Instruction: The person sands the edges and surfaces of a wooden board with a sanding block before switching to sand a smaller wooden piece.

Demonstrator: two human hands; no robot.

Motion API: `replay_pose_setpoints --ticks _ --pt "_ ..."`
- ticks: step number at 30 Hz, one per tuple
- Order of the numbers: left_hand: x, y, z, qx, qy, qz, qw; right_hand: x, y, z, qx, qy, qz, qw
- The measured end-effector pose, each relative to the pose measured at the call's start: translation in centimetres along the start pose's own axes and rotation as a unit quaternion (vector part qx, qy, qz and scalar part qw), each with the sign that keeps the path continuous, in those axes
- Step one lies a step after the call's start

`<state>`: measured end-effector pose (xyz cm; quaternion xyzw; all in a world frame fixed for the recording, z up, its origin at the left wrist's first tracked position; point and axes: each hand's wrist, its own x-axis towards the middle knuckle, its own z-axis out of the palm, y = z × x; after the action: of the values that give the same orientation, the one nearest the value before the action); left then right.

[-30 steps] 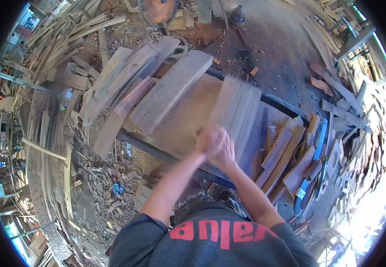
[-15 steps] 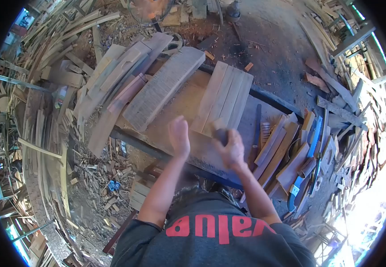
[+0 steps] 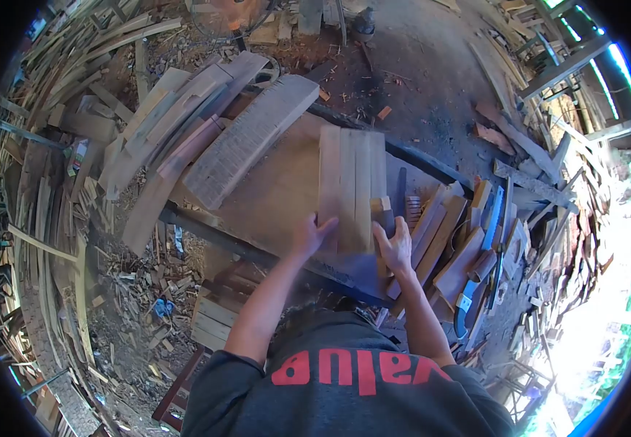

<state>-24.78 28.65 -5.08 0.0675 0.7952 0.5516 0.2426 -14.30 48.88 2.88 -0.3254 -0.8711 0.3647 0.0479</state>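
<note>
A row of several narrow planks (image 3: 355, 171) lies side by side on the workbench, their long edges close together. My left hand (image 3: 311, 237) is at the near left edge of this row, thumb spread away from the fingers, holding nothing. At the near right corner, my right hand (image 3: 397, 251) grips a small wooden block (image 3: 381, 206), pale on top and dark along its side. The thumb is on the block's left and the fingers on its right.
A thick, rough-sawn slab (image 3: 250, 142) lies left of the planks, beside stacked boards (image 3: 177, 120). To the right are wood pieces (image 3: 432, 226), a dark bar (image 3: 401, 193) and a blue-handled saw (image 3: 463, 309). Wood scraps (image 3: 159, 280) litter the ground.
The planks have turned from a slant to nearly straight away from me. My left hand has come down to their left edge; my right hand has moved slightly right with the block.
</note>
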Motion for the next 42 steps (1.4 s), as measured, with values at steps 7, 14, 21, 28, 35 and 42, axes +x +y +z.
replay_pose_setpoints --ticks 7,14,21,28,35,42 --pt "-2.5 -3.2 1.5 -0.101 -0.016 -0.07 0.992 -2.6 1.1 0.9 -0.032 -0.003 -0.045 0.998" --pt "-2.6 -2.1 0.7 -0.315 -0.153 -0.163 0.922 -3.7 0.6 -0.1 -0.102 0.014 -0.096 0.99" --pt "-1.6 -4.0 1.8 -0.321 -0.072 -0.091 0.94 -4.9 3.3 -0.7 -0.113 0.042 -0.073 0.99" --pt "-4.0 -0.8 3.0 0.117 0.18 0.086 0.973 -6.1 4.2 -1.2 -0.092 0.034 -0.044 0.994" --pt "-4.8 -0.6 2.0 0.432 0.065 0.23 0.87 -8.1 4.1 -2.1 -0.061 0.02 -0.015 0.998" --pt "5.0 2.5 -0.1 0.484 0.027 0.241 0.841 -7.9 3.2 -1.1 -0.048 0.01 0.016 0.999"
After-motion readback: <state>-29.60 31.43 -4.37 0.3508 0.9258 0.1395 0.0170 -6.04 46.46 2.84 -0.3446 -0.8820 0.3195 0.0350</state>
